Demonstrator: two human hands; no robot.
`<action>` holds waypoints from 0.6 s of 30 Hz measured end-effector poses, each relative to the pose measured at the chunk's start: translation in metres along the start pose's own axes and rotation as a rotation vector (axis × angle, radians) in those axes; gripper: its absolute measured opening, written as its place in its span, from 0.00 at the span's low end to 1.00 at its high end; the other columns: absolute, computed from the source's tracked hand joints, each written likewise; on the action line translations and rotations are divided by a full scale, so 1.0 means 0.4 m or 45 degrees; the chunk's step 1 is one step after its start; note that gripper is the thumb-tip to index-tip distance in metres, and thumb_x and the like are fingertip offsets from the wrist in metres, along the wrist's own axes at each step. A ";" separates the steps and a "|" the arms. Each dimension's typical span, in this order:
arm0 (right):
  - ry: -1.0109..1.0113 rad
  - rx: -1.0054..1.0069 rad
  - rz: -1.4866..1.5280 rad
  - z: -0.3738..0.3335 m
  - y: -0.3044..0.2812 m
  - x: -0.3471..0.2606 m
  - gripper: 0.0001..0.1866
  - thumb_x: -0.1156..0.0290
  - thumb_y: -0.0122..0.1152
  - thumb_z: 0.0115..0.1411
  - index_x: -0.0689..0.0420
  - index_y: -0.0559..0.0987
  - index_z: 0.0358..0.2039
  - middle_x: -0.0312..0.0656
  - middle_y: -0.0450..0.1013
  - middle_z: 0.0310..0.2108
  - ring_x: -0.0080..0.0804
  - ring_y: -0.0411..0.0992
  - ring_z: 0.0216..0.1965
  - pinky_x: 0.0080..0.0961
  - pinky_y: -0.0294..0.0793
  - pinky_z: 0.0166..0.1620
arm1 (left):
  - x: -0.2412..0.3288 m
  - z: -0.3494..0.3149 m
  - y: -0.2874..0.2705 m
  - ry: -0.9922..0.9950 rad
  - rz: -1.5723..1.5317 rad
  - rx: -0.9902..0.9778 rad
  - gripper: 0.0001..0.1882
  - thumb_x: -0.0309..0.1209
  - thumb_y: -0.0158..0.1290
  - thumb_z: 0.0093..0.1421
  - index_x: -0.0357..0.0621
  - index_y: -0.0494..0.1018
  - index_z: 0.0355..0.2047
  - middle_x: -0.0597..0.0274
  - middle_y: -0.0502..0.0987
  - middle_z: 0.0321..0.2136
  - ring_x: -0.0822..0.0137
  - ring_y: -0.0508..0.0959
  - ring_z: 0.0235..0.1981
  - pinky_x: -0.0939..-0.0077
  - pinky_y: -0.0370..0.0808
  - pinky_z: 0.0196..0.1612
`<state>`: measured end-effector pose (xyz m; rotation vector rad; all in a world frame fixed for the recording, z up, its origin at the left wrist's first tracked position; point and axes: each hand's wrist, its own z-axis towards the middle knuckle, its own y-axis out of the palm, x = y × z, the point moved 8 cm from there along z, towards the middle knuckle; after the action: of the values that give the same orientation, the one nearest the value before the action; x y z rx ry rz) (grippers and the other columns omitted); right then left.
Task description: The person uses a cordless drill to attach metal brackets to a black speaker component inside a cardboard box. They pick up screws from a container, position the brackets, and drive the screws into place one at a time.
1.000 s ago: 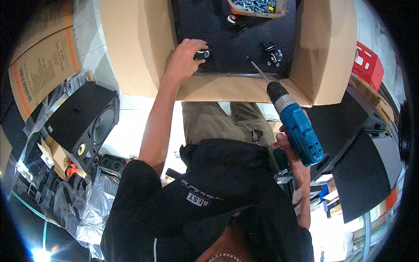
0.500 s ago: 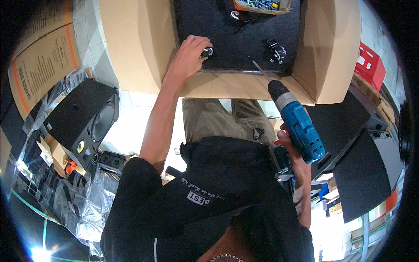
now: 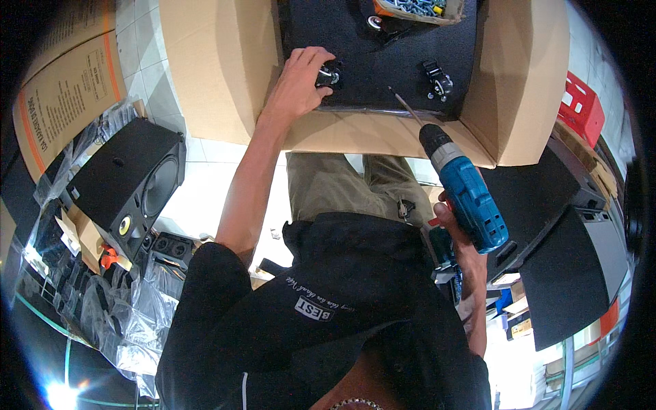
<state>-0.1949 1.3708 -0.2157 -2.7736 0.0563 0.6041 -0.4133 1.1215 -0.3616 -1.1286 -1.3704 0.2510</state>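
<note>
A: From the head camera, the left hand (image 3: 295, 83) is closed around a small caster wheel (image 3: 330, 74), pinning it on the black carpeted panel (image 3: 383, 51) that sits inside the opened cardboard carton (image 3: 219, 68). A second caster (image 3: 438, 78) stands apart on the same panel, toward the right.

B: And the other hand?

A: The right hand (image 3: 456, 236) is wrapped tight on the grip of a blue cordless drill (image 3: 465, 195). Its long driver bit (image 3: 404, 104) points up toward the panel's near edge, its tip between the two casters and clear of both.

B: What could go wrong?

A: The fingers sit right on the caster plate. If the bit comes in at that slant it could skate off a screw head toward them, or the caster could twist under torque. I'd guess a screw is already in the plate, but it's too small to tell.

B: Anything else?

A: The open box of screws (image 3: 417, 8) at the panel's far edge looks easy to knock over with a careless reach.
</note>
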 end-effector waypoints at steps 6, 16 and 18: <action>-0.046 0.003 -0.020 0.009 0.002 -0.007 0.47 0.64 0.74 0.51 0.53 0.57 0.67 0.40 0.74 0.42 0.28 0.74 0.43 0.30 0.76 0.49 | -0.021 -0.007 0.010 -0.013 0.016 -0.050 0.25 0.24 0.67 0.43 0.45 0.76 0.44 0.63 0.73 0.46 0.57 0.69 0.50 0.64 0.69 0.57; -0.023 -0.012 0.055 0.017 0.012 -0.010 0.46 0.62 0.75 0.51 0.49 0.58 0.67 0.38 0.74 0.41 0.26 0.74 0.39 0.24 0.78 0.40 | -0.023 -0.004 0.018 0.079 0.012 0.008 0.24 0.24 0.68 0.41 0.44 0.78 0.42 0.62 0.77 0.45 0.57 0.71 0.48 0.64 0.69 0.55; -0.035 -0.009 0.020 0.020 0.012 -0.010 0.46 0.62 0.74 0.52 0.50 0.58 0.67 0.38 0.74 0.40 0.26 0.74 0.39 0.24 0.77 0.40 | -0.026 -0.005 0.020 0.072 0.004 0.004 0.24 0.24 0.68 0.41 0.44 0.78 0.42 0.62 0.77 0.45 0.57 0.71 0.48 0.65 0.70 0.55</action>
<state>-0.2022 1.3685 -0.2221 -2.7732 0.0703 0.6478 -0.4106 1.1169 -0.3737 -1.1271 -1.3177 0.2217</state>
